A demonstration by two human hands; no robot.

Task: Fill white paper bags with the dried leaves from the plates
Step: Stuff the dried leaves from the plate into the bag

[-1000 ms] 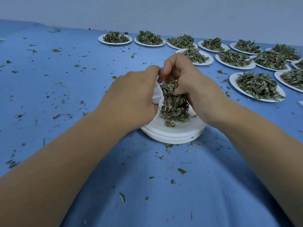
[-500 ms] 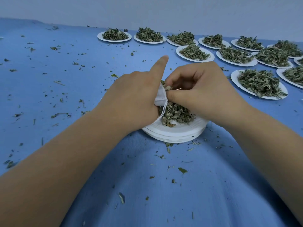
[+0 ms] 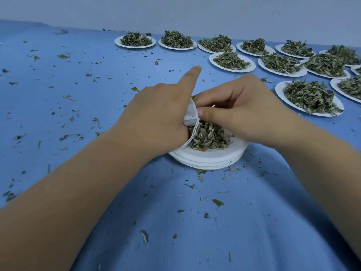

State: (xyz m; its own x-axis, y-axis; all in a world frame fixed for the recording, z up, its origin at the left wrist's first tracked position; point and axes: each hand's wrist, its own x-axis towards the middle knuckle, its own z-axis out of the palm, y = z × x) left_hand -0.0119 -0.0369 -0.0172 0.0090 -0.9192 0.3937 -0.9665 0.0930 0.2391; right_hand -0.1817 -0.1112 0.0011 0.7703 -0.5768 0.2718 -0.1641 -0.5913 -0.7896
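Spread over the whole table, a blue cloth [image 3: 78, 114] is strewn with leaf crumbs [image 3: 217, 202], and a pale grey wall [image 3: 175, 10] closes its far edge. Near the middle sits a stack of round white paper plates [image 3: 211, 159] bearing a heap of dried green leaves [image 3: 207, 137]. Directly above that stack the left hand [image 3: 156, 118] grips a small white paper bag [image 3: 190, 114], its index finger [image 3: 190, 79] stuck out straight, the other fingers hidden beneath. A thin white drawstring [image 3: 192, 133] hangs from the bag onto the leaves. The right hand [image 3: 244, 112], fingers curled, pinches the bag's mouth, its thumb [image 3: 207, 112] pressed on the rim; whether leaves sit between its fingers cannot be told. Beyond and right of the stack lie more white paper plates heaped with leaves [image 3: 310, 96], close together. Left of the stack and on its near side the cloth lies open.
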